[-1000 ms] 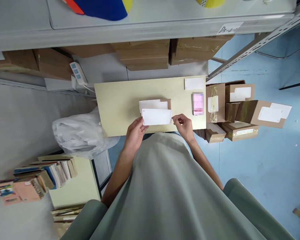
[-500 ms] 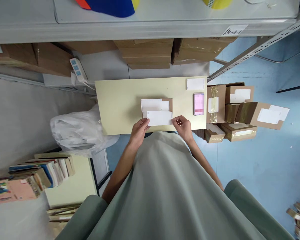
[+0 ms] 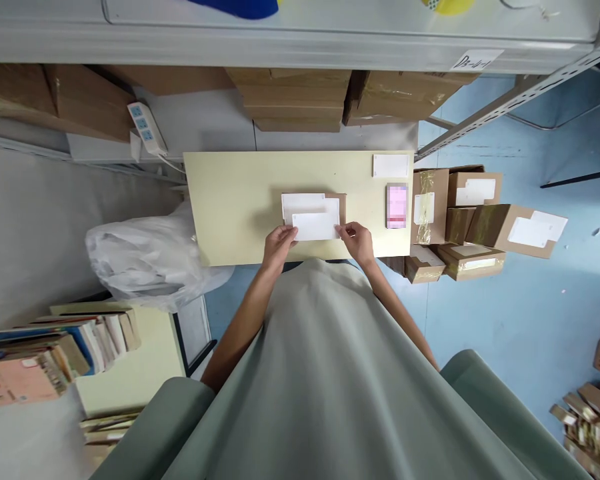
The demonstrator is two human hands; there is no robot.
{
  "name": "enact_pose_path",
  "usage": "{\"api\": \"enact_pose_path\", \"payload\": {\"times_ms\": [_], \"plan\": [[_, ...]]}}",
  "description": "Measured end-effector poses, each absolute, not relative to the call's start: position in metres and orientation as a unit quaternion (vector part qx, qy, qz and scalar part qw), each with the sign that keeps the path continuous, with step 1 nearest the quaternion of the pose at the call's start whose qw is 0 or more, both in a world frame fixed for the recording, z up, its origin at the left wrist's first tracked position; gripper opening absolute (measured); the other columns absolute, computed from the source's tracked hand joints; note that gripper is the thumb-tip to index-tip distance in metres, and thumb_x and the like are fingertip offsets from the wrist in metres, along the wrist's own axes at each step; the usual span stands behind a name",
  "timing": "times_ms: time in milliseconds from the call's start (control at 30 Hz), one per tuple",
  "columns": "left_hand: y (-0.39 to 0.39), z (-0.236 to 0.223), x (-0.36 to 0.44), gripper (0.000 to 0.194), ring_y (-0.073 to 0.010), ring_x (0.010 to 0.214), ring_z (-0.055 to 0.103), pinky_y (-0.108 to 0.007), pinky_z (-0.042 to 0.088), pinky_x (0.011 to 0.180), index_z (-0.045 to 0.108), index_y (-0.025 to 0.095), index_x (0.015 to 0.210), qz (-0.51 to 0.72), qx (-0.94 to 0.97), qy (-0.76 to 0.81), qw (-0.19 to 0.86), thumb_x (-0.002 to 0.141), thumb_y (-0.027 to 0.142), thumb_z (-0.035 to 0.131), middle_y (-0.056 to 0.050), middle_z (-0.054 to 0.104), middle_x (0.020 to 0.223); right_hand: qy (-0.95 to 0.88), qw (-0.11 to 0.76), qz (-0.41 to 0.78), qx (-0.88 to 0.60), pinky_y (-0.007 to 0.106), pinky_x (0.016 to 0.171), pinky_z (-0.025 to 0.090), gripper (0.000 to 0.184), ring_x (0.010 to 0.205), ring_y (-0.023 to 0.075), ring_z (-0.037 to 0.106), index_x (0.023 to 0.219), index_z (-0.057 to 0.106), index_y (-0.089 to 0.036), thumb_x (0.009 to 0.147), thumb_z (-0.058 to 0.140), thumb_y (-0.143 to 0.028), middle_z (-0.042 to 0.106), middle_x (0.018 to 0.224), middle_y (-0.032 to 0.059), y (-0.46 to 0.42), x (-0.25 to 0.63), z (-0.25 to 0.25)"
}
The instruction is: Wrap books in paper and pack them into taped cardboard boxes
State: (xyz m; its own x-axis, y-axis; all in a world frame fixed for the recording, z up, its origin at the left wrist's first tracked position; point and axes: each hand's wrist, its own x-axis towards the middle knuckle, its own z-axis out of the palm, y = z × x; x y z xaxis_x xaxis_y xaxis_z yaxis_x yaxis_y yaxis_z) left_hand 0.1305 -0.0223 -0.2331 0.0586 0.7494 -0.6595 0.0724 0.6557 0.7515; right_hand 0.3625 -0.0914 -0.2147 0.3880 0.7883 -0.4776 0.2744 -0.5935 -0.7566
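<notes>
A white label [image 3: 315, 227] is stretched between my two hands over a small cardboard box [image 3: 343, 202]. My left hand [image 3: 279, 247] pinches its left end, and my right hand [image 3: 358, 242] has closed on the opposite end. Beneath it, another white label [image 3: 303, 201] covers most of the box's top face. The held label overlaps the lower part of that one; whether it touches the surface I cannot tell. Both sit near the front edge of the cream table [image 3: 225, 207].
On the table's right lie a pink card-like item [image 3: 397, 207] and a white label stack or slip [image 3: 390, 165]. Labelled cardboard boxes [image 3: 433, 227] crowd the right side. A plastic bag [image 3: 140, 257] hangs at left; a power strip [image 3: 147, 129] lies behind, under a metal shelf [image 3: 330, 50].
Both hands have brought the white label slightly up and left, further over the box and its other label. The whole view has shifted a little.
</notes>
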Motion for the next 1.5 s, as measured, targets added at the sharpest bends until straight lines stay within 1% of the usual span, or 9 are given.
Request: {"api": "enact_pose_path", "payload": {"times_ms": [267, 533, 700, 1067, 1200, 1267, 1367, 1433, 1500], "plan": [[0.004, -0.261, 0.148, 0.037, -0.0224, 0.082, 0.074, -0.038, 0.062, 0.082, 0.074, 0.02, 0.094, 0.263, 0.396, 0.688, 0.548, 0.084, 0.053, 0.086, -0.006, 0.076, 0.092, -0.356, 0.229, 0.398, -0.814, 0.036, 0.087, 0.055, 0.038, 0.092, 0.0256, 0.076, 0.091, 0.067, -0.024, 0.105, 0.06, -0.059, 0.082, 0.099, 0.0105, -0.065, 0.356, -0.239], [0.006, -0.265, 0.151, 0.028, -0.0206, 0.074, 0.073, -0.034, 0.057, 0.076, 0.075, 0.019, 0.102, 0.235, 0.414, 0.706, 0.524, 0.094, 0.045, 0.076, -0.006, 0.076, 0.094, -0.36, 0.188, 0.374, -0.834, 0.036, 0.084, 0.055, 0.033, 0.095, 0.0278, 0.076, 0.096, 0.07, -0.023, 0.109, 0.059, -0.051, 0.083, 0.105, 0.0127, -0.06, 0.349, -0.242], [0.011, -0.264, 0.152, 0.017, -0.0198, 0.07, 0.072, -0.034, 0.054, 0.081, 0.073, 0.02, 0.099, 0.186, 0.462, 0.72, 0.483, 0.098, 0.037, 0.071, -0.005, 0.078, 0.093, -0.361, 0.157, 0.365, -0.844, 0.038, 0.088, 0.055, 0.031, 0.097, 0.0294, 0.076, 0.095, 0.069, -0.023, 0.111, 0.059, -0.048, 0.082, 0.105, 0.0132, -0.057, 0.347, -0.24], [0.014, -0.256, 0.152, 0.015, -0.0309, 0.099, 0.076, -0.043, 0.051, 0.1, 0.064, 0.025, 0.089, 0.145, 0.54, 0.709, 0.43, 0.098, 0.034, 0.07, -0.012, 0.081, 0.1, -0.355, 0.127, 0.362, -0.853, 0.039, 0.086, 0.055, 0.029, 0.096, 0.0311, 0.076, 0.098, 0.07, -0.025, 0.108, 0.065, -0.051, 0.083, 0.104, 0.0117, -0.053, 0.349, -0.237], [0.017, -0.251, 0.146, 0.016, -0.0364, 0.116, 0.074, -0.049, 0.049, 0.11, 0.062, 0.025, 0.096, 0.13, 0.551, 0.7, 0.435, 0.098, 0.036, 0.073, -0.014, 0.08, 0.103, -0.403, 0.112, 0.332, -0.845, 0.045, 0.096, 0.058, 0.024, 0.107, 0.033, 0.075, 0.118, 0.072, -0.021, 0.112, 0.056, -0.038, 0.08, 0.12, 0.0158, -0.06, 0.349, -0.233], [0.016, -0.247, 0.145, 0.022, -0.0398, 0.128, 0.07, -0.054, 0.045, 0.117, 0.063, 0.022, 0.113, 0.136, 0.555, 0.697, 0.434, 0.101, 0.037, 0.071, -0.018, 0.078, 0.114, -0.472, 0.109, 0.29, -0.825, 0.049, 0.111, 0.054, 0.034, 0.13, 0.0358, 0.069, 0.135, 0.069, -0.016, 0.112, 0.049, -0.03, 0.072, 0.143, 0.0216, -0.066, 0.345, -0.23], [0.007, -0.237, 0.156, 0.043, -0.0421, 0.151, 0.055, -0.059, 0.032, 0.132, 0.058, 0.016, 0.14, 0.182, 0.6, 0.636, 0.45, 0.106, 0.043, 0.064, -0.024, 0.068, 0.144, -0.597, 0.112, 0.262, -0.75, 0.056, 0.134, 0.035, 0.059, 0.167, 0.0385, 0.036, 0.166, 0.048, -0.01, 0.113, 0.047, -0.036, 0.042, 0.178, 0.0229, -0.074, 0.335, -0.23], [-0.002, -0.231, 0.17, 0.055, -0.0407, 0.165, 0.039, -0.054, 0.02, 0.139, 0.057, 0.017, 0.151, 0.195, 0.655, 0.556, 0.474, 0.107, 0.048, 0.063, -0.022, 0.056, 0.165, -0.653, 0.101, 0.276, -0.698, 0.059, 0.142, 0.021, 0.074, 0.176, 0.0367, 0.014, 0.177, 0.029, -0.008, 0.113, 0.046, -0.04, 0.024, 0.187, 0.0189, -0.076, 0.328, -0.235], [-0.012, -0.228, 0.185, 0.068, -0.0387, 0.173, 0.023, -0.053, 0.012, 0.143, 0.051, 0.016, 0.164, 0.177, 0.719, 0.47, 0.481, 0.106, 0.051, 0.061, -0.018, 0.04, 0.18, -0.678, 0.078, 0.298, -0.667, 0.058, 0.145, 0.011, 0.078, 0.178, 0.0341, 0.006, 0.18, 0.021, -0.007, 0.113, 0.043, -0.038, 0.018, 0.189, 0.0165, -0.076, 0.321, -0.242]]}}
